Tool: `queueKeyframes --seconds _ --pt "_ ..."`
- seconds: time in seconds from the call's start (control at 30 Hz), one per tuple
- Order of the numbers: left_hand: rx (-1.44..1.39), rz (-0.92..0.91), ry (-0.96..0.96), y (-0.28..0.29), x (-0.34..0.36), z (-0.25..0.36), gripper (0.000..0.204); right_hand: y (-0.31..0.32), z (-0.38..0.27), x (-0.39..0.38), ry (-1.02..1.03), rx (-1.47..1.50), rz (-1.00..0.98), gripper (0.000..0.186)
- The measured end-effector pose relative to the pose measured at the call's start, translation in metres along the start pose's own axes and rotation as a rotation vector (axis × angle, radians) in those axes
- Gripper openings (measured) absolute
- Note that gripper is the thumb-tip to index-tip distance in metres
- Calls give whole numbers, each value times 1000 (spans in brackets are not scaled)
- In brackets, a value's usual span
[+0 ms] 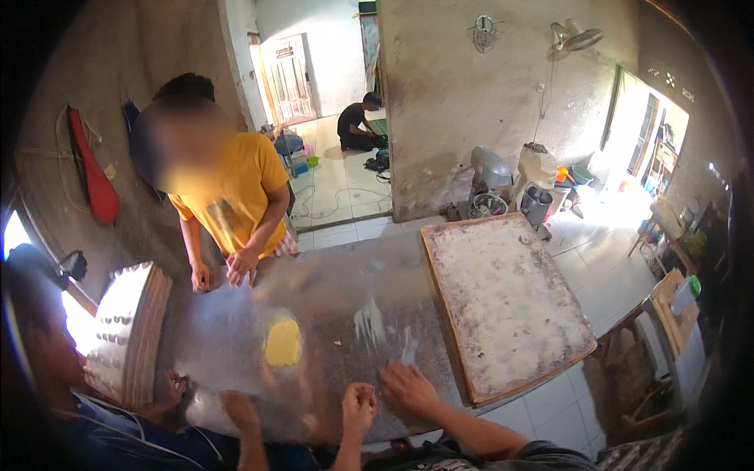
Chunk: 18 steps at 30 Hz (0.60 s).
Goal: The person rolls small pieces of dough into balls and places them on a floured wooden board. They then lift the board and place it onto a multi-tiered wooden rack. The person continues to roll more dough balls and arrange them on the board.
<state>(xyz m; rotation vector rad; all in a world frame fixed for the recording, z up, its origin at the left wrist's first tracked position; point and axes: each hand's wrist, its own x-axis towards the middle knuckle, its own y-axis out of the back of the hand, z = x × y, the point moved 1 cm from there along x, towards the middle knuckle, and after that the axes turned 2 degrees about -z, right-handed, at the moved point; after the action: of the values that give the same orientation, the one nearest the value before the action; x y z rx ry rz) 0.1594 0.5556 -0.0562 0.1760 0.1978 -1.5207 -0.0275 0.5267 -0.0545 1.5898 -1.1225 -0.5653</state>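
The metal tabletop (377, 271) looks glossy, the wooden board (463, 330) rough.

You wear a dark grey shirt (503, 465) of soft, creased cloth, its right sleeve (554, 454) ending high enough to leave your right forearm (475, 432) bare. A pale print (446, 465) marks the front, cut off by the lower edge and too small to make out. Your left forearm (347, 454) is uncovered too, and your left hand (359, 408) and right hand (410, 386) are both bare.
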Motion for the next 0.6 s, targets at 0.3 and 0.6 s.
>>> queueKeyframes --seconds 0.3,0.6 --pt "783 -308 -7 -48 -32 36 62 44 2 -45 -267 421 -89 31" --pt "646 -93 -200 -30 -13 46 53 46 -60 -41 -576 1002 -45 36"
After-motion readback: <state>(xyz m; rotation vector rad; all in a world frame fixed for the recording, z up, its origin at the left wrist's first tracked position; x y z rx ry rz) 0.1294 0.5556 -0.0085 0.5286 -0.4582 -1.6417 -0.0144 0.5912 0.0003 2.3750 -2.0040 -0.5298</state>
